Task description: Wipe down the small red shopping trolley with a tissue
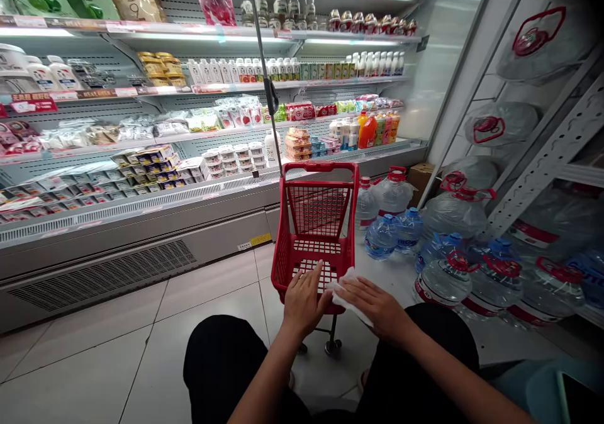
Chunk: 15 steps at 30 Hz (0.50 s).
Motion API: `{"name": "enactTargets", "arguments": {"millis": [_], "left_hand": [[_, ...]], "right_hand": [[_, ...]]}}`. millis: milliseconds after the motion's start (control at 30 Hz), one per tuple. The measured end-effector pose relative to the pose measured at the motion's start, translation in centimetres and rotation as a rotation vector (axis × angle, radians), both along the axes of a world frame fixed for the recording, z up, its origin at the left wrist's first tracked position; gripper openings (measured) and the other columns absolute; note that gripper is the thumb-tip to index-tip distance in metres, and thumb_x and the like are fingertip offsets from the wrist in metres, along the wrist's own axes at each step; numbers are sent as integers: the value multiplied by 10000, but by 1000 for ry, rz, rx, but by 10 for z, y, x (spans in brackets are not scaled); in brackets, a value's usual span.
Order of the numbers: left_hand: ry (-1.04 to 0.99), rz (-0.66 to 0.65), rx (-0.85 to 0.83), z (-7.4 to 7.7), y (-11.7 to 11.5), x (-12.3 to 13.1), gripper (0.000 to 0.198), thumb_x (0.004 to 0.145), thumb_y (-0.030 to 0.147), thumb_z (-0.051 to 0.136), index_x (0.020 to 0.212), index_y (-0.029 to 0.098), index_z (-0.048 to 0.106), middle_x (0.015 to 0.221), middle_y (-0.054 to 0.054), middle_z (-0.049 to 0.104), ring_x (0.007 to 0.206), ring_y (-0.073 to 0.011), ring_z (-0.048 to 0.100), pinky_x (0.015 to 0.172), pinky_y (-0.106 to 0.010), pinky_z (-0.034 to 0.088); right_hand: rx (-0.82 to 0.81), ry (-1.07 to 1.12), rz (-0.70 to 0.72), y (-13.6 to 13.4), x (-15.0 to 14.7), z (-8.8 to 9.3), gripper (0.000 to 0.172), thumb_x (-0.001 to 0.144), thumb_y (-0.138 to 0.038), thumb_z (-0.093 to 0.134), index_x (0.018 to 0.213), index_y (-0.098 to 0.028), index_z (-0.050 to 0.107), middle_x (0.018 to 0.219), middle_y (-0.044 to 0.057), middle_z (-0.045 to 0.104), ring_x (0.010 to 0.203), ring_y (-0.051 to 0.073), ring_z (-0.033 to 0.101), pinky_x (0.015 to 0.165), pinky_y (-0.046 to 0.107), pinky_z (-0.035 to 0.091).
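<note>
A small red shopping cart (317, 223) stands on the tiled floor in front of my knees. My left hand (304, 301) rests on the cart's near rim with fingers together and slightly bent. My right hand (375, 304) presses a white cloth (343, 292) flat against the same rim, fingers stretched over it. The cart's basket looks empty. My legs in black trousers fill the bottom of the view.
A long chilled display (141, 160) with dairy and packaged foods runs along the left and back. Large water bottles (443, 279) with red caps crowd the floor at the right, under a metal rack (547, 153) holding more. A metal pole (264, 65) rises behind the cart.
</note>
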<state>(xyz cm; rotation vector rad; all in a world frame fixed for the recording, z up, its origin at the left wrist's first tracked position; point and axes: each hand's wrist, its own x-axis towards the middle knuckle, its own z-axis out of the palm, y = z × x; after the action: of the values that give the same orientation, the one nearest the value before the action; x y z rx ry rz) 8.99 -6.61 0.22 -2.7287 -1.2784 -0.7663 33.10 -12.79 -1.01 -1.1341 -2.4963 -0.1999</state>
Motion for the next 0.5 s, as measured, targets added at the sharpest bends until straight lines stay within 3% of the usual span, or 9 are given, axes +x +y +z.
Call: {"name": "enactTargets", "arguments": {"millis": [100, 233, 367, 500], "left_hand": [[13, -43, -18, 6, 1, -25, 645, 1106, 508, 294, 1664, 187, 249, 1510, -87, 606, 1362, -216, 593, 1232, -427, 362], [14, 47, -26, 11, 8, -47, 624, 1115, 491, 246, 1664, 194, 250, 1529, -79, 589, 1406, -207, 556, 1254, -434, 330], [27, 178, -16, 13, 11, -52, 624, 1111, 506, 257, 1644, 186, 304, 1557, -89, 558, 1455, -233, 505, 1257, -476, 318], [36, 154, 28, 12, -1, -34, 720, 1083, 579, 324, 1655, 147, 261, 1605, -128, 492, 1478, -261, 475, 1253, -468, 326]], "right_hand": [[-5, -43, 15, 19, 19, 13, 781, 966, -97, 423, 1676, -311, 176, 1678, -1, 379, 1562, 189, 326, 1292, 469, 286], [43, -10, -73, 58, 27, 19, 735, 1020, -162, 420, 1678, -331, 140, 1687, -5, 358, 1562, 190, 327, 1288, 475, 295], [90, 65, -170, 74, 6, 12, 704, 1049, -214, 416, 1681, -318, 126, 1681, 7, 378, 1569, 199, 312, 1267, 482, 338], [84, 81, -149, 57, -33, 9, 704, 1050, -210, 411, 1686, -284, 118, 1690, 29, 361, 1577, 212, 293, 1277, 482, 314]]}}
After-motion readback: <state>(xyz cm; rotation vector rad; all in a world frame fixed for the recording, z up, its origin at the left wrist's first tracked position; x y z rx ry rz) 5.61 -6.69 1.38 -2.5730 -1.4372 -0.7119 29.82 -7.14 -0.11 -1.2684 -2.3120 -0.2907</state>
